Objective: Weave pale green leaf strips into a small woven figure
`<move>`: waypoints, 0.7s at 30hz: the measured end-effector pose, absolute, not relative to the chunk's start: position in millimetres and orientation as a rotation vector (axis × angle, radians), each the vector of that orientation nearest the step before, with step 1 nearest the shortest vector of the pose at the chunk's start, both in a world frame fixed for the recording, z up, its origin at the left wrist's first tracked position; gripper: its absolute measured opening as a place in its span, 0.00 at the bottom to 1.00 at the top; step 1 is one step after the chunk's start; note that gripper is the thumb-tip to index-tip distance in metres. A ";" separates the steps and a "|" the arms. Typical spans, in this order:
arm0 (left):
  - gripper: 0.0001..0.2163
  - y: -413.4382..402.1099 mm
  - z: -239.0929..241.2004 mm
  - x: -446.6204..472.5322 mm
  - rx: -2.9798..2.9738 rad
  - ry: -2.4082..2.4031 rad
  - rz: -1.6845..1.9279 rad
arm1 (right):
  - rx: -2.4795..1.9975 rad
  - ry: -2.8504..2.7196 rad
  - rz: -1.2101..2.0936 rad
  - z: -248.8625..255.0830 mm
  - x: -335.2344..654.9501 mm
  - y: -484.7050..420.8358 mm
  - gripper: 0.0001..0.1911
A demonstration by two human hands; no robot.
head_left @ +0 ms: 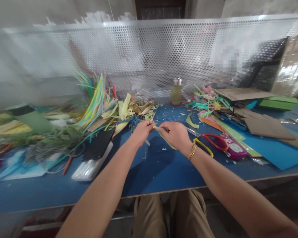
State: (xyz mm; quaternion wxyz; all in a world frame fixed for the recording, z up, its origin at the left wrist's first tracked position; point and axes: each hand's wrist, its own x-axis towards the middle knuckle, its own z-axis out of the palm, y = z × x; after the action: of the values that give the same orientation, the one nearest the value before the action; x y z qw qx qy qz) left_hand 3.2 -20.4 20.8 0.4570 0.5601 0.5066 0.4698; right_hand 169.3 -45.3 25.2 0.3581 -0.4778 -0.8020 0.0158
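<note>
Both my hands meet over the middle of the blue table [151,172]. My left hand [142,131] pinches one end of a pale green leaf strip [163,136], fingers closed. My right hand [176,134], a gold bracelet on its wrist, is closed round the same strip, which runs down under its palm. Just right of that hand lie red-handled scissors [214,140] and yellow-handled scissors [203,146].
A heap of coloured strips and dried leaves [99,102] fills the back left. A black phone on a white case [94,155] lies at left. A small glue bottle [177,91] stands by the perforated metal screen [163,53]. Brown card, green paper and scraps [250,115] cover the right.
</note>
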 end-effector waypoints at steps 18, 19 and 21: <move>0.09 -21.9 23.6 5.6 1.457 1.245 1.162 | -1.343 -2.101 -0.328 23.3 163.2 -46.5 0.14; 0.09 -22.2 23.9 5.7 1.460 1.248 1.165 | -1.352 -2.107 -0.350 23.6 163.0 -46.6 0.14; 0.09 -22.6 24.3 6.0 1.459 1.242 1.170 | -1.353 -2.131 -0.387 24.3 162.8 -47.3 0.14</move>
State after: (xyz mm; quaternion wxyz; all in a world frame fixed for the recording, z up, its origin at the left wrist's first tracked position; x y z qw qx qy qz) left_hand 6.0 -22.6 24.3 0.4334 0.5856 0.4986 0.4697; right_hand 162.8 -47.3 24.3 0.2894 -0.5072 -0.7987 -0.1452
